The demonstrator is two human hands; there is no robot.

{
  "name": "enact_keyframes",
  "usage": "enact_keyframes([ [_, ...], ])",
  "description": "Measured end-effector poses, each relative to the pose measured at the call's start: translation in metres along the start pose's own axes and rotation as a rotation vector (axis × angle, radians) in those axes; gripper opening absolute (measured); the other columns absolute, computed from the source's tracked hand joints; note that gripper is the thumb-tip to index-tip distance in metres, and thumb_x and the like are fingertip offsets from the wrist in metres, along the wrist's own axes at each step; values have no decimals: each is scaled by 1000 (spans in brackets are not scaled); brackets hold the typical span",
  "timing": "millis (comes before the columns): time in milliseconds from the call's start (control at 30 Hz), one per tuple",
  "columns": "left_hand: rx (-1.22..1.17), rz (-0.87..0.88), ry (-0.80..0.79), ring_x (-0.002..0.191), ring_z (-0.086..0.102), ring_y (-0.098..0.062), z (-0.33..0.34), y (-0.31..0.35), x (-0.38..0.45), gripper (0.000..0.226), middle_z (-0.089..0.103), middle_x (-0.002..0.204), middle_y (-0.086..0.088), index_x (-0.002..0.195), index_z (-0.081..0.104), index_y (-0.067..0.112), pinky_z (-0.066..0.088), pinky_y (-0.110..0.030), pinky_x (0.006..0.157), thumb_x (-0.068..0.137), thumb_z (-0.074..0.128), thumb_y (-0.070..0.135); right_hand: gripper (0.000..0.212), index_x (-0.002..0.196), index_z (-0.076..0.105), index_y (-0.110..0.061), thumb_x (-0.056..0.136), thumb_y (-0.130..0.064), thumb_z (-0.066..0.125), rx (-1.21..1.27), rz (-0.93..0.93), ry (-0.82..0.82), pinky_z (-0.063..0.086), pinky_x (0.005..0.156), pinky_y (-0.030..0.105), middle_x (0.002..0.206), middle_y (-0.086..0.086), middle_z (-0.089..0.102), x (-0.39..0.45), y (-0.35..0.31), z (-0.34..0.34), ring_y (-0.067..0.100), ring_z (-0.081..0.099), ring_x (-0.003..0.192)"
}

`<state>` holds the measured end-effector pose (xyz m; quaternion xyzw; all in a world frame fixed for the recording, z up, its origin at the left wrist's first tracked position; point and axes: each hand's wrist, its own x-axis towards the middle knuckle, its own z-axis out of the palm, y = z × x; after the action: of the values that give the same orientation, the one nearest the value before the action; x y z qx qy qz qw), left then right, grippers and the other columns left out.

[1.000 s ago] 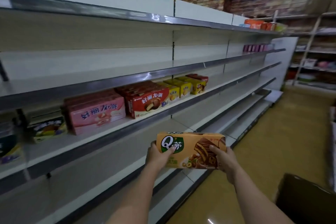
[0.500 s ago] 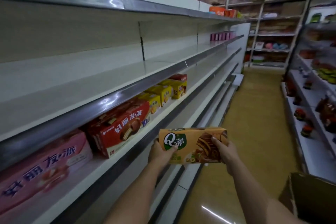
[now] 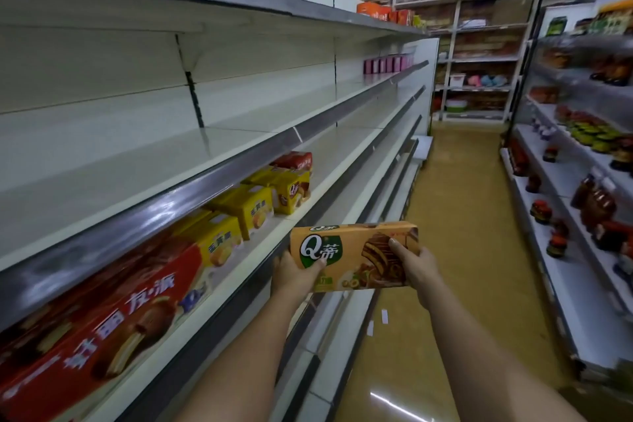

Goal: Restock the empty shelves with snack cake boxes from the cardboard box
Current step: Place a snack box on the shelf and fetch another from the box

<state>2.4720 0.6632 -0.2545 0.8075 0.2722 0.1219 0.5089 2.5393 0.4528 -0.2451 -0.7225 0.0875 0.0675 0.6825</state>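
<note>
We hold an orange snack cake box [image 3: 352, 255] in front of us, level with the stocked shelf [image 3: 260, 250] and just off its front edge; a green badge on its face reads "Q蒂" beside a picture of chocolate-coated cakes. Our left hand [image 3: 296, 276] grips its left end, fingers curled behind and thumb across the badge; our right hand [image 3: 416, 262] clamps the right end likewise. On the shelf, a red box [image 3: 113, 322] carries "好丽友·派", with yellow boxes [image 3: 253, 209] beyond it.
</note>
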Motion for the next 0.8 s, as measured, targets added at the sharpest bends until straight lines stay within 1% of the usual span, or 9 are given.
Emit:
enact_keyframes([
  [67, 35, 13, 15, 111, 56, -26, 20, 21, 21, 67, 52, 125, -8, 127, 48, 13, 52, -44, 92, 74, 76, 43, 69, 121, 56, -9, 72, -53, 75, -16, -7, -20, 52, 92, 49, 120, 12, 61, 38, -9, -8, 32, 60, 107],
  [167, 110, 43, 32, 114, 54, -26, 51, 50, 50, 69, 51, 126, -8, 129, 47, 11, 51, -44, 92, 76, 73, 47, 98, 125, 52, -10, 50, -68, 74, -38, -27, -1, 53, 91, 49, 121, 12, 60, 92, -18, -20, 31, 60, 107],
  [200, 127, 53, 39, 116, 53, -26, 62, 59, 60, 70, 49, 128, -9, 130, 46, 11, 51, -44, 93, 77, 73, 47, 97, 126, 50, -9, 52, -66, 75, -35, -31, 1, 52, 91, 49, 122, 12, 58, 103, -26, -24, 32, 59, 109],
  [267, 154, 77, 57, 118, 52, -27, 82, 75, 78, 72, 47, 130, -10, 133, 44, 10, 50, -45, 94, 78, 72, 47, 83, 129, 43, -6, 68, -50, 78, -38, -34, 27, 50, 94, 50, 127, 13, 53, 124, -38, -32, 32, 55, 113],
  [333, 167, 99, 75, 119, 51, -28, 97, 89, 95, 74, 46, 132, -10, 135, 42, 11, 50, -47, 95, 77, 72, 47, 76, 132, 38, -5, 76, -39, 77, -35, -31, 41, 48, 97, 49, 130, 13, 49, 148, -44, -36, 32, 52, 118],
  [467, 176, 123, 107, 119, 51, -28, 126, 114, 135, 76, 44, 132, -8, 139, 38, 16, 50, -47, 94, 78, 72, 46, 76, 135, 35, -6, 78, -37, 76, -56, -48, 2, 47, 98, 47, 134, 13, 48, 209, -57, -40, 32, 51, 120],
  [600, 184, 132, 135, 117, 52, -26, 152, 131, 180, 73, 43, 131, -9, 138, 37, 15, 50, -41, 92, 81, 70, 45, 74, 134, 39, -9, 77, -40, 75, -85, -79, -40, 47, 98, 50, 133, 13, 49, 266, -74, -38, 32, 52, 118],
  [733, 137, 143, 156, 116, 52, -25, 175, 151, 229, 69, 42, 130, -9, 137, 38, 15, 46, -32, 85, 82, 70, 41, 61, 129, 43, -11, 81, -33, 73, -60, -104, -63, 48, 98, 49, 119, 6, 55, 321, -96, -31, 29, 55, 112],
  [800, 120, 145, 181, 116, 51, -25, 182, 162, 258, 68, 41, 130, -9, 137, 38, 16, 44, -30, 82, 82, 71, 40, 57, 126, 45, -13, 81, -31, 74, -57, -122, -90, 48, 97, 49, 116, 6, 56, 351, -111, -23, 29, 57, 110],
])
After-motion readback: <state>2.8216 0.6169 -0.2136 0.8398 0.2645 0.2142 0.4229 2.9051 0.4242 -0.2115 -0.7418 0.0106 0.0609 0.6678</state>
